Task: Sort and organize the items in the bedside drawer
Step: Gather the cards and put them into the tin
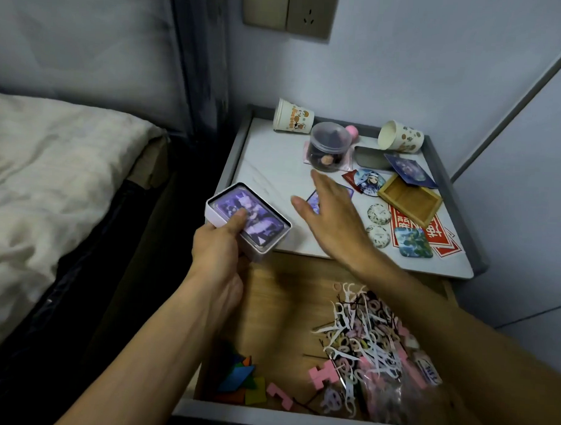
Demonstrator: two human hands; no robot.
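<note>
At frame centre a card tin (248, 220) is gripped by the left hand (219, 251), thumb pressed on its purple top; the right hand (333, 221) is held above a purple card (315, 202) on the desk (268, 166), fingers (320, 182) straight and apart; the tilted tin could be dropped should that grip slacken; the open drawer (263, 417), lower frame, is littered with floss picks (357, 331) and coloured blocks (240, 377); a lidded jar (328, 147) holds small round items.

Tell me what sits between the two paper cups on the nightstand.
A clear lidded jar and, behind it, a small pink round thing, in the head view.
</note>
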